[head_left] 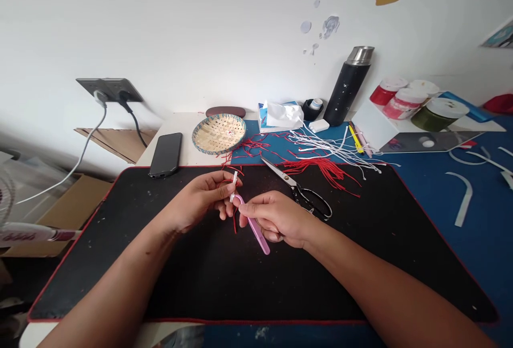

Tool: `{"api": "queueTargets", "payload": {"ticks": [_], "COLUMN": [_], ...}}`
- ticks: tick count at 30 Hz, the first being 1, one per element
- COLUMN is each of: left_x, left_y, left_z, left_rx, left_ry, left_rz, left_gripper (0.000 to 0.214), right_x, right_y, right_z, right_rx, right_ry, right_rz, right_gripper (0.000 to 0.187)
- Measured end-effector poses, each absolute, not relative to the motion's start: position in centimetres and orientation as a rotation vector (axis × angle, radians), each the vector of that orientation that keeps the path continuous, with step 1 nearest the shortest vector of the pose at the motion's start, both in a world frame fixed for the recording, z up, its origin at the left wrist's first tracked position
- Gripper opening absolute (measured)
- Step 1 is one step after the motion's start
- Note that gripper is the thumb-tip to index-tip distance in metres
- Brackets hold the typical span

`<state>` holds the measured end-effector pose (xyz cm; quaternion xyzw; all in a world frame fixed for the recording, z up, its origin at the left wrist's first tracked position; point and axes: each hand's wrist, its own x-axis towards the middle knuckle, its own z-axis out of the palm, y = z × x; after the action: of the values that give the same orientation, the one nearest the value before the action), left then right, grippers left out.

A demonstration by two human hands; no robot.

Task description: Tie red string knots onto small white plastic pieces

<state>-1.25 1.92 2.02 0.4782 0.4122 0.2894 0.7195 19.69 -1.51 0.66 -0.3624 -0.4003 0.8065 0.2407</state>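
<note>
Between the thumb and fingers of my left hand (214,193) is a small white strip (234,178), held upright together with a red cord (235,225) whose end hangs below. My right hand (276,215) is closed around a slim pink tool (259,237) with a curved tip; its exact kind is unclear. That tip meets the lower end of the white strip at my left fingertips. Both hands are above a black mat (208,284) with a red edge. Black-handled scissors (294,185) lie just beyond my right hand, blades partly over the mat's far edge.
Behind the mat are a woven basket (218,134), red cords (326,171), white cords (336,147), a tissue box (280,116) and a leaning black flask (347,91). A phone (166,154) lies at left. Paint jars (404,103) stand on a white box (377,123) at right.
</note>
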Motion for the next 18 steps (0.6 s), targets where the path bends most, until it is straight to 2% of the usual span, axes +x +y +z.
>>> {"api": "queueTargets", "payload": {"ticks": [14, 18], "left_x": [-1.74, -1.63], "left_y": [2.10, 2.09], "left_z": [3.01, 3.10], "left_rx": [1.144, 1.173], "left_ry": [0.968, 0.978], "left_rz": [0.517, 0.516], "left_gripper": [0.041, 0.039], "right_x": [20.11, 20.21], "right_y": [-1.21, -1.10], "right_z": [0.71, 0.60], "right_rx": [-0.980, -0.931], "right_ry": [-1.075, -1.096], "right_rz": [2.310, 2.333], "right_gripper": [0.038, 0.041]}}
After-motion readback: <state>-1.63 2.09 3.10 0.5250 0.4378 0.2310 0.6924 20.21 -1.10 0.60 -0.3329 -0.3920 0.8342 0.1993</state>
